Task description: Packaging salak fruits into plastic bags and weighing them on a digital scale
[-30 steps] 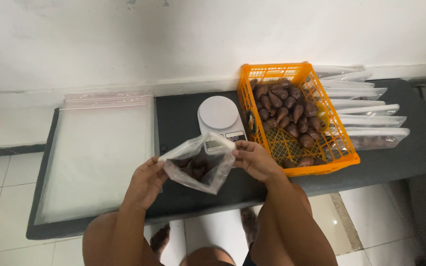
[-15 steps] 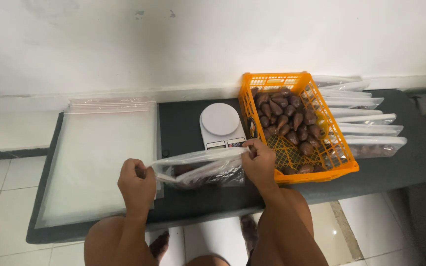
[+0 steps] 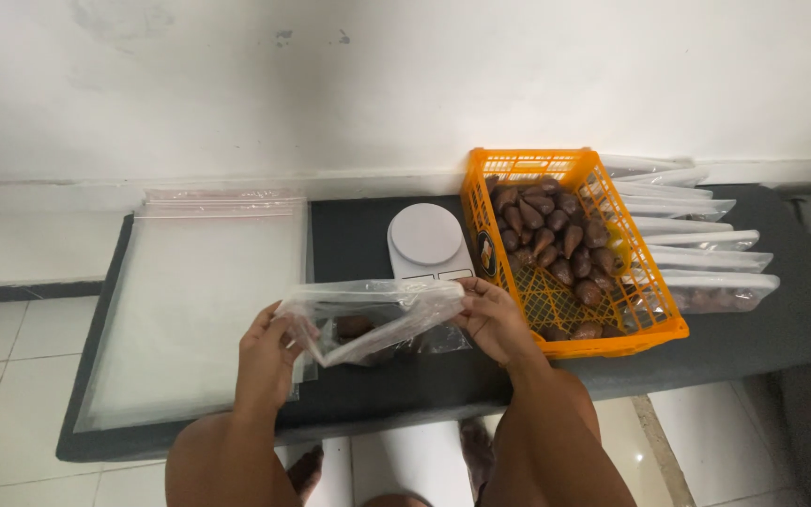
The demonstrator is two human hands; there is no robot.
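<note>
A clear plastic bag [image 3: 368, 314] with a few brown scaly fruits inside hangs between my two hands, just above the dark bench [image 3: 359, 235]. My left hand [image 3: 269, 352] pinches the bag's left end. Its right end is gripped by my right hand [image 3: 490, 314]. The bag's top is stretched flat between them. Behind the bag stands a white kitchen scale [image 3: 427, 239], its front partly hidden by the bag.
An orange plastic crate [image 3: 654, 324] holding several brown fruits sits to the right of the scale. Several filled, sealed bags [image 3: 706, 258] are stacked right of the crate. A pile of flat clear bags [image 3: 199, 300] lies at the left. A white wall runs behind; tiled floor lies below.
The bag was held open and upright a second ago; both hands have since pulled its mouth sideways, stretching it flat and lower over the bench. The camera view shifted slightly.
</note>
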